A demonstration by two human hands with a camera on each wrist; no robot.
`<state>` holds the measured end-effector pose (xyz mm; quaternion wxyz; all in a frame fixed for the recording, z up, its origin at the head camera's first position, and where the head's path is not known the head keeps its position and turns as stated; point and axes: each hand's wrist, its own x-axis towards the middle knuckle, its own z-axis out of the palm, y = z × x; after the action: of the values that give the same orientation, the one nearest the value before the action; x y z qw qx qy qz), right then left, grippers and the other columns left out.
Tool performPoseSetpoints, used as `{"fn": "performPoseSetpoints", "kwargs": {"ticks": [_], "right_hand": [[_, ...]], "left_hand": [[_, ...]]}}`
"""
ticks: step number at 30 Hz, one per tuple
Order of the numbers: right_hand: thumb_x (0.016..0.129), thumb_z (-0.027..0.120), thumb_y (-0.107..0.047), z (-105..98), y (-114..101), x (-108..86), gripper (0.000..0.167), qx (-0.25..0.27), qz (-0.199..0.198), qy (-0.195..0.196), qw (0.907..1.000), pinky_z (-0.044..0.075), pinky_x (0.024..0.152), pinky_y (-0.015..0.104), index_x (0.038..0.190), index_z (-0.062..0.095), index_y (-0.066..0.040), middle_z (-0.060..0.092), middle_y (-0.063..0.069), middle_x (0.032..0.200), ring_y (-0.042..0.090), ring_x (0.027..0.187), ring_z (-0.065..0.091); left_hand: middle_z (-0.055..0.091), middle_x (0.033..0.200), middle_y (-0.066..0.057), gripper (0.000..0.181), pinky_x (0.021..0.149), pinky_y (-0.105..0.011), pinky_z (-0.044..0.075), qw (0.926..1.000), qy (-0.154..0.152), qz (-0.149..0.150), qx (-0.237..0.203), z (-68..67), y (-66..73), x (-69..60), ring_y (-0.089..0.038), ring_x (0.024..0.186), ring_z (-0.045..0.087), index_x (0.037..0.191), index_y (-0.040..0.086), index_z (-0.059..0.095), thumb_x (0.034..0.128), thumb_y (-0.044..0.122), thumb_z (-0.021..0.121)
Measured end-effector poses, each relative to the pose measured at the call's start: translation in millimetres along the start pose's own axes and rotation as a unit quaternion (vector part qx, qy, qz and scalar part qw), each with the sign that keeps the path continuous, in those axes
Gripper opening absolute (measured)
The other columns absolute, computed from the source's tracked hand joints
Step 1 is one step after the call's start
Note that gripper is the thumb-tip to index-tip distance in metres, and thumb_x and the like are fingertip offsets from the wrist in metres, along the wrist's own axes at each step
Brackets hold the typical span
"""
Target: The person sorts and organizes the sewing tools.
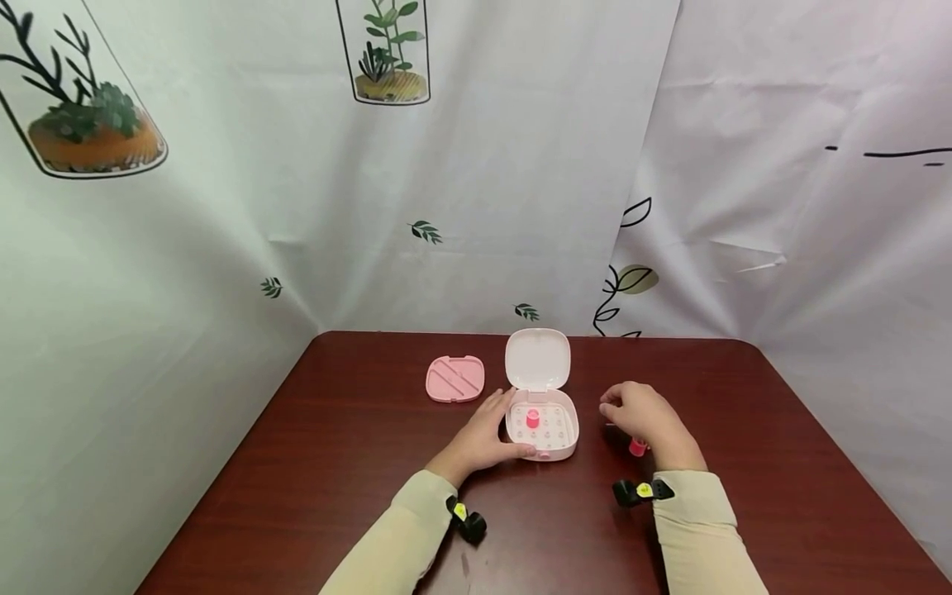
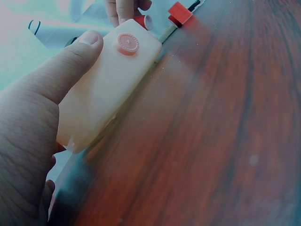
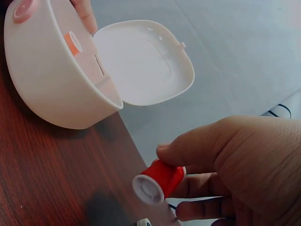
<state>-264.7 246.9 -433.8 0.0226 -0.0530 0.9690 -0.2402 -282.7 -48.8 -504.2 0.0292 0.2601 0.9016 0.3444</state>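
Note:
A pale pink box (image 1: 541, 453) stands on the table with its lid (image 1: 538, 359) raised. My left hand (image 1: 483, 438) grips its left side, the thumb (image 2: 77, 59) across the front beside the round pink button (image 2: 128, 43). One bright pink-red spool (image 1: 532, 419) stands inside on a white pegged base. Right of the box, my right hand (image 1: 647, 417) is held above the table. In the right wrist view it pinches a red spool (image 3: 162, 181) with white ends between thumb and fingers. Another red spool (image 1: 637, 447) lies under the right wrist.
A pink divided tray (image 1: 455, 379) lies on the brown table (image 1: 357, 463), behind and left of the box. White printed cloth (image 1: 476, 165) hangs behind the table's far edge. Wrist cameras sit on both cuffs.

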Motion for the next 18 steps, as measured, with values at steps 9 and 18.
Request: {"fn": "performPoseSetpoints", "kwargs": {"ticks": [9,18], "right_hand": [[0.095,0.067,-0.019,-1,-8,2.5,0.014,0.014,-0.053,0.041,0.9976,0.053,0.075,0.042,0.097,0.075,-0.007,0.066,0.003,0.086,0.019,0.077,0.057],[0.093,0.073,-0.020,9,-22,4.3,0.013,0.065,-0.077,0.072,0.9923,0.049,0.079,0.041,0.100,0.071,-0.010,0.062,0.005,0.095,0.022,0.086,0.055]], "left_hand": [[0.031,0.163,-0.009,0.107,0.120,-0.049,0.026,1.0000,0.003,0.006,0.006,1.0,-1.8,1.4,-0.027,0.153,0.020,0.160,0.015,0.029,0.0771,0.058,0.081],[0.032,0.163,-0.010,0.108,0.120,-0.050,0.026,1.0000,0.003,0.004,0.006,0.3,-0.7,1.7,-0.027,0.153,0.021,0.160,0.014,0.028,0.0770,0.058,0.081]]}}
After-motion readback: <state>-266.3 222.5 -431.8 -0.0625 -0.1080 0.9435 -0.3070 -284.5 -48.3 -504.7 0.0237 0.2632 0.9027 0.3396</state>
